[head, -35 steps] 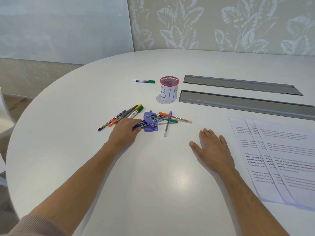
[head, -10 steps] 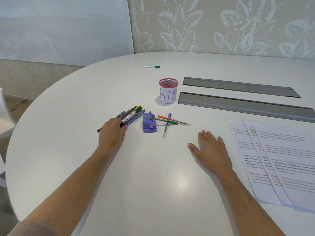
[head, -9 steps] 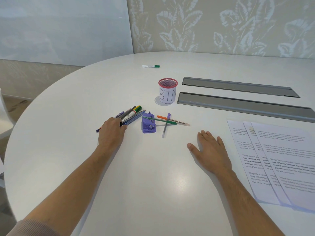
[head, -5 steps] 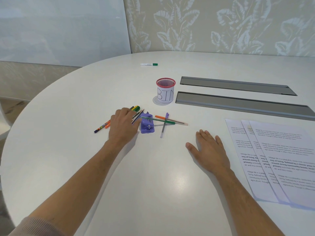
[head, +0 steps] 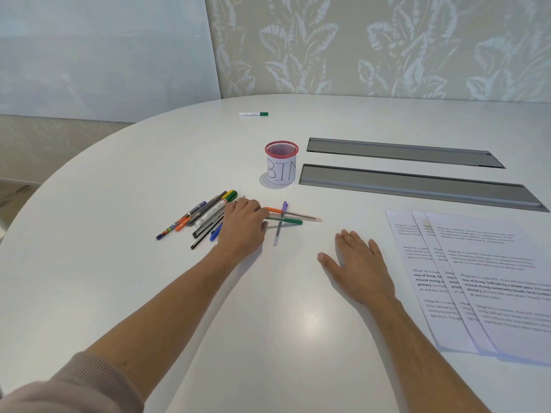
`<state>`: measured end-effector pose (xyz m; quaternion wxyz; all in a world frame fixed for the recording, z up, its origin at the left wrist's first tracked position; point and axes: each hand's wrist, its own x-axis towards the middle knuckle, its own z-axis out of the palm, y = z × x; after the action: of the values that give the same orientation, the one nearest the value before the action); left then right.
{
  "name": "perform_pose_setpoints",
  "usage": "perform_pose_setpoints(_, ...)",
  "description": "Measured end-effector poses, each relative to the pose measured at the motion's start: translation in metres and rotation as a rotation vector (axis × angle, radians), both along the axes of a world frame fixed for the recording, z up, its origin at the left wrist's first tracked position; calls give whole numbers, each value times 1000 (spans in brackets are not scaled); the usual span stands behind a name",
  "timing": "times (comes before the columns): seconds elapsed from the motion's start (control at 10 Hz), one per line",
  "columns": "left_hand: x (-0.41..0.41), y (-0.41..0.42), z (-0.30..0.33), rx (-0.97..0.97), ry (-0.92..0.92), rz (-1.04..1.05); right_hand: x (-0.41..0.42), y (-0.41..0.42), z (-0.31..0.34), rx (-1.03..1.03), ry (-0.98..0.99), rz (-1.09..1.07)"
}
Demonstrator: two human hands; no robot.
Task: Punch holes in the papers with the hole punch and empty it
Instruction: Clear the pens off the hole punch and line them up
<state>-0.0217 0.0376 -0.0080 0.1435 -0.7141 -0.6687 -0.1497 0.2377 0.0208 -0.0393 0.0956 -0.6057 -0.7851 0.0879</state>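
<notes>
My left hand lies over the purple hole punch and hides it fully, fingers curled down around it. Orange, green and purple pens stick out from under my fingertips to the right, crossing each other. My right hand rests flat on the white table, palm down, fingers apart, holding nothing. Three overlapping printed papers lie at the right, just beyond my right hand. A red mesh cup labelled BIN stands upright behind the punch.
A bunch of several pens and markers lies just left of my left hand. A green-capped marker sits far back. Two long grey recessed slots run across the table right of the cup.
My left hand has let go of the bunch of pens at the left and moved right onto the hole punch. My right hand has stayed flat.
</notes>
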Motion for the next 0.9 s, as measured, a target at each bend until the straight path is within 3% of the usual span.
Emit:
perform_pose_setpoints(0.2, 4, -5, 3, 54, -102, 2, 0, 0, 0, 0, -2, 3)
perform_pose_setpoints(0.3, -4, -7, 9, 141, -267, 80, 0, 0, 0, 1, -4, 5)
perform_pose_setpoints(0.6, -59, -15, 8, 105, -540, 422, 0, 0, -1, 4, -7, 3)
perform_pose_setpoints(0.9, -76, -23, -10, 26, -457, 487, 0, -1, -1, 8, 2, 3)
